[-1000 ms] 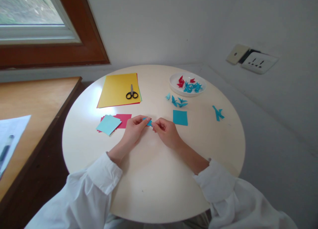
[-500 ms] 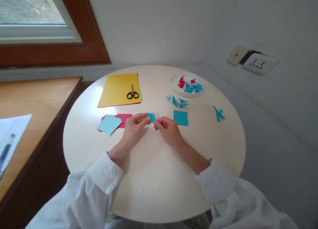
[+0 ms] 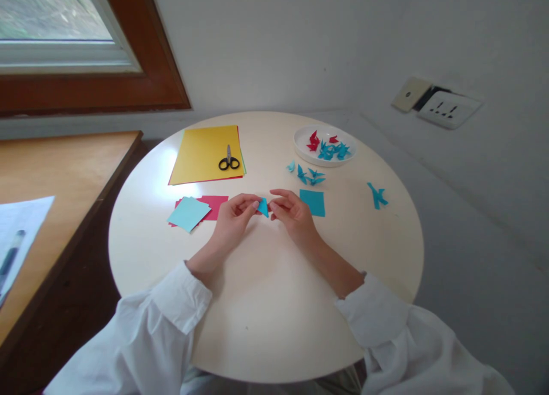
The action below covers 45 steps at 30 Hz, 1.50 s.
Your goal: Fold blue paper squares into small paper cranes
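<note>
Left hand (image 3: 235, 212) pinching folded blue paper (image 3: 263, 207); right hand (image 3: 294, 213) loosely curled beside it, contact unclear | paper: between hands over table (image 3: 274, 303), seemingly part-folded | finished: small birds (image 3: 316, 181) beyond, others in white plate (image 3: 302, 156) | unfolded: blue square (image 3: 312, 203) by right hand, pale square (image 3: 189, 214) atop stack at left

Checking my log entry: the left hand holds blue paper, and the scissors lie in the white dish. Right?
Not quite: the head view shows the scissors on the yellow sheet, not in the white dish. The left hand does hold blue paper.
</note>
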Available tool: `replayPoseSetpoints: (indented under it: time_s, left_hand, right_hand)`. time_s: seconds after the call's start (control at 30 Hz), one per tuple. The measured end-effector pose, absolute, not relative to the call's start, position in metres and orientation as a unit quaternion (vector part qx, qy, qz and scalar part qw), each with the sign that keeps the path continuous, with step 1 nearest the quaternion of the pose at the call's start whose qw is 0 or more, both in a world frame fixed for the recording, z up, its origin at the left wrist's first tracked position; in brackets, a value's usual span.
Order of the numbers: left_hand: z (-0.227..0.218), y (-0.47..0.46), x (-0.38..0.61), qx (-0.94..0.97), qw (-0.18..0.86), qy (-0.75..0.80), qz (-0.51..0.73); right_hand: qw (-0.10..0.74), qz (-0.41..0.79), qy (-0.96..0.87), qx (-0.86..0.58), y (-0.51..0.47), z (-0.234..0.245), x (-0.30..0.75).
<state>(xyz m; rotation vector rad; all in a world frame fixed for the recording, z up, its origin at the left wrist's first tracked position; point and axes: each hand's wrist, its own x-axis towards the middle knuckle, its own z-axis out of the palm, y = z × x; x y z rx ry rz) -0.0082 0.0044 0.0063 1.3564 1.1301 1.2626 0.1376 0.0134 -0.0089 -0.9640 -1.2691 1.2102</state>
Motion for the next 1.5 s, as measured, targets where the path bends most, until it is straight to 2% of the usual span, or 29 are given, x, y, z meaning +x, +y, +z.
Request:
replayPoseSetpoints:
  time_s: [0.43,0.77,0.97,1.17,1.5]
  left_hand:
    - [0.002,0.003,-0.01,0.512,0.537,0.416,0.525]
    - [0.005,0.001,-0.009,0.533,0.512,0.429,0.519]
    - [0.011,-0.004,-0.008,0.573,0.47,0.454,0.496]
    - [0.012,-0.006,-0.007,0.593,0.475,0.457,0.462]
    - [0.015,-0.004,-0.005,0.58,0.469,0.448,0.493]
  right_hand:
    - [0.526,0.543,-0.527,-0.388,0.012,-0.009,0.139]
    - [0.522,0.577,-0.504,-0.376,0.011,-0.011,0.137]
    - [0.533,0.564,-0.507,-0.374,0.011,-0.009,0.137]
    - [0.538,0.56,-0.507,-0.375,0.013,-0.01,0.137]
    - [0.541,0.547,-0.489,-0.411,0.015,-0.013,0.136]
